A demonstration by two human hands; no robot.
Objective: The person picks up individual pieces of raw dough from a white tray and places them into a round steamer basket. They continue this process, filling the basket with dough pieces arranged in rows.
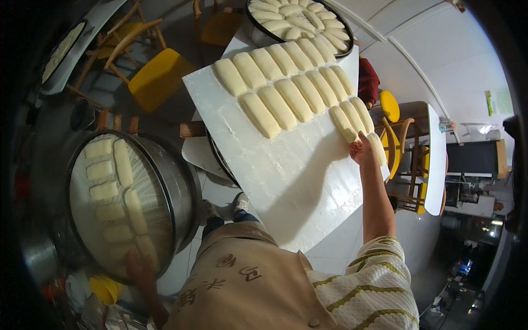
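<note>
My right hand (362, 151), its fingers curled, is at the near end of a long dough piece (343, 124) by the right edge of a floured white board (284, 181). Whether it grips the dough cannot be made out. Another dough piece (377, 148) lies just right of that hand, partly hidden by it. Several more dough pieces (268, 115) lie in slanting rows farther up the board. Down on the left, my blurred left hand (139, 266) reaches into a round, cloth-lined steamer tray (159, 181), over or against the lowest dough pieces (146, 249); its fingers are unclear.
A second round tray (350, 45) filled with dough pieces stands beyond the board. Wooden chairs with yellow seats (159, 78) are at the upper left. A white table (435, 161) stands to the right. A person's red sleeve (368, 80) shows behind the board.
</note>
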